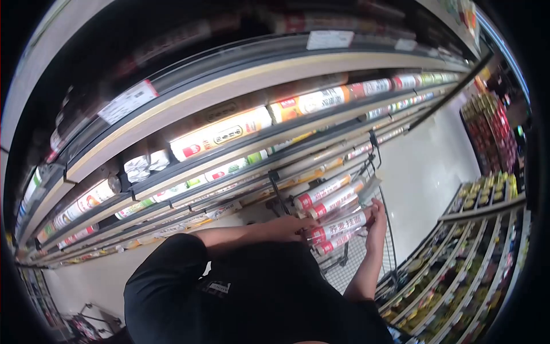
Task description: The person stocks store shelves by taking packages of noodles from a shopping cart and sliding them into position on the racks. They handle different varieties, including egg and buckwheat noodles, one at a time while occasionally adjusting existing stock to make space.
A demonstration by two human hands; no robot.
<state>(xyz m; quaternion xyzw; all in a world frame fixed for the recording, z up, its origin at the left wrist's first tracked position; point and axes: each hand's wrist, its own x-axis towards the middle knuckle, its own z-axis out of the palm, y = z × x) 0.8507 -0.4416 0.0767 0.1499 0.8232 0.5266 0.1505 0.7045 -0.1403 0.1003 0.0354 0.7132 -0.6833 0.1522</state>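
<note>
Several cylindrical packs of dried noodles (339,225) with red and white wrappers are bunched together in front of my chest, above the shopping cart (344,269). My left hand (291,227) reaches across and closes on the left ends of the bundle; its fingers are partly hidden. At the other end, my right hand (376,217) grips the clear-wrapped right ends, thumb and fingers around them. The packs lie side by side, slightly tilted up to the right. Wire mesh of the cart shows beneath them.
A long shelf (246,137) with rows of similar noodle packs runs along the left, with price tags (127,102) on the edge above. On the right stand another stocked shelf (458,275) and a stacked display (490,132). Pale floor (427,166) lies between.
</note>
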